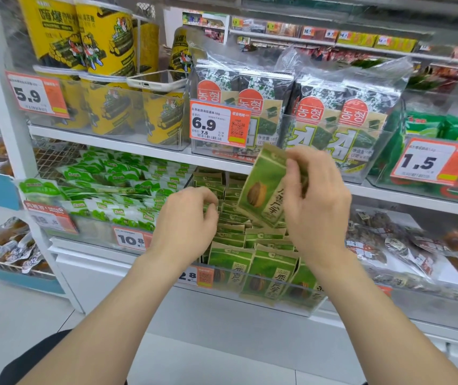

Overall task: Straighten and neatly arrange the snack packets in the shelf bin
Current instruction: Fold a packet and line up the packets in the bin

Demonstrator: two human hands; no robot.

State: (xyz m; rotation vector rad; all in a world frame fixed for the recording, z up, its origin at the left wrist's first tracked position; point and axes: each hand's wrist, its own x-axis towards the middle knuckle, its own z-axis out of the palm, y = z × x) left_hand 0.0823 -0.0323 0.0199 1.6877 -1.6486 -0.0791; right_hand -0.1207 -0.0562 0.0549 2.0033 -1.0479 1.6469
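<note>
A clear plastic shelf bin on the lower shelf holds several green and tan snack packets standing in rows. My right hand pinches one green packet by its right edge, lifted and tilted above the bin. My left hand reaches into the bin's left side, its fingers curled on the tops of packets in a middle row.
A bin of green and white packets sits to the left. Seaweed packs and yellow tubs fill the shelf above, with a phone lying on the tubs. Bagged snacks lie to the right. Price tags hang on the bin fronts.
</note>
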